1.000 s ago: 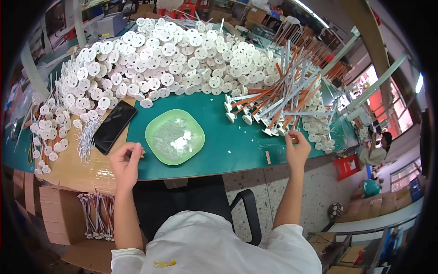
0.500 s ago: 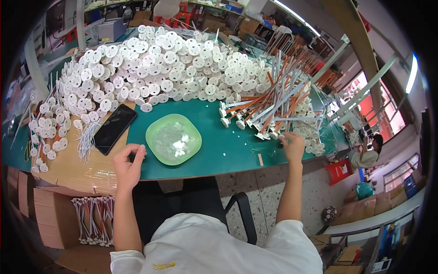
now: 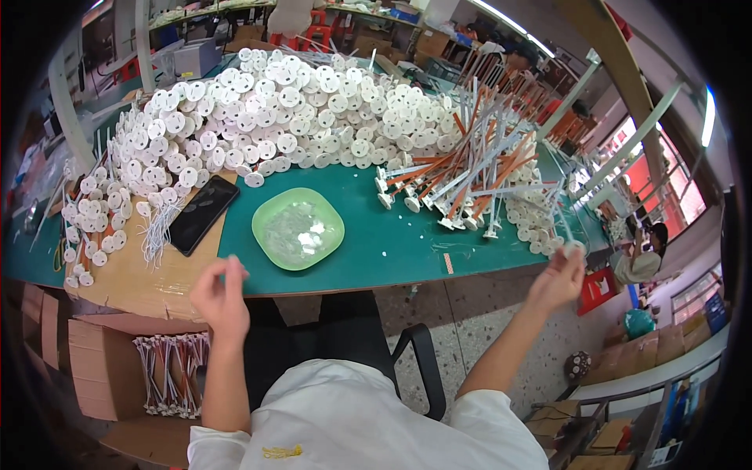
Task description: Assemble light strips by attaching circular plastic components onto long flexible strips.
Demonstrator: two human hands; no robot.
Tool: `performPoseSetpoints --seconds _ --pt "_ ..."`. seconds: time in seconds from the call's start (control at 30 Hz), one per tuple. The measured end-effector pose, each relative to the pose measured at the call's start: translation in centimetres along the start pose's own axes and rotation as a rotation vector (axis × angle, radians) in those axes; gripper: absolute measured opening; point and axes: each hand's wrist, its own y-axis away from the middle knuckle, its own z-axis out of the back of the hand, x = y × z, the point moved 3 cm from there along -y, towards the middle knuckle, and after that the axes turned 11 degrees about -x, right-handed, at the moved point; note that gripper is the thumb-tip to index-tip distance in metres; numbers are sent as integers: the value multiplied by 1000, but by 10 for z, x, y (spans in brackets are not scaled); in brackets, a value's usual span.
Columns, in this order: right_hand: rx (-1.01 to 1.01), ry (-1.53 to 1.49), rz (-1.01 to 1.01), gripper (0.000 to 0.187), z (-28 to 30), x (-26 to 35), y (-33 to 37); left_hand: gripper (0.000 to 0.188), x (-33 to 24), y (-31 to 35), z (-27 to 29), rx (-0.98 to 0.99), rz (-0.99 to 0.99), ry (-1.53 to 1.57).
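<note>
My right hand (image 3: 558, 282) is past the right end of the table's front edge, its fingers closed on a white disc (image 3: 575, 247) with a pale strip standing up from it. My left hand (image 3: 221, 298) hovers at the front edge, left of the green bowl (image 3: 261, 244). Its thumb and fingers are drawn together; whether something tiny sits between them is hidden. Small clear, shiny pieces (image 3: 301, 231) lie in the bowl. Right of it is a loose pile of orange and silver strips (image 3: 470, 168) with white disc ends.
A big heap of white discs (image 3: 258, 110) covers the table's back. A black phone (image 3: 204, 215) and white cords (image 3: 157, 235) lie on cardboard at the left. Below stands an open carton (image 3: 102, 368) of strips. A chair armrest (image 3: 423, 368) is beside me; another person (image 3: 642, 258) is at far right.
My right hand has moved right, away from the strip pile, and now carries a white disc with its strip. My left hand has shifted slightly down and turned. The view has tilted a little.
</note>
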Motion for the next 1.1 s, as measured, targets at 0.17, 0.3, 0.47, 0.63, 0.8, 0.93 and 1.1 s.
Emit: performPoseSetpoints --seconds 0.17,0.3,0.47,0.63,0.8,0.93,1.1 --pt "52 -66 170 20 -40 66 95 7 -83 69 -34 610 -164 215" --pt "727 255 380 18 -63 81 201 31 -96 106 -68 690 -333 285" --pt "860 -27 111 15 -64 71 268 52 -97 108 -52 638 -429 192" --pt "1006 -90 -26 21 -67 55 286 36 -84 98 -33 620 -592 -41" --pt "1168 30 107 16 -71 54 290 36 -77 96 -27 611 -652 -137" --pt "1034 185 375 22 -68 62 292 39 -72 93 -26 612 -719 -216" --pt "1058 53 444 32 -63 46 290 37 -82 86 -31 725 -703 -269"
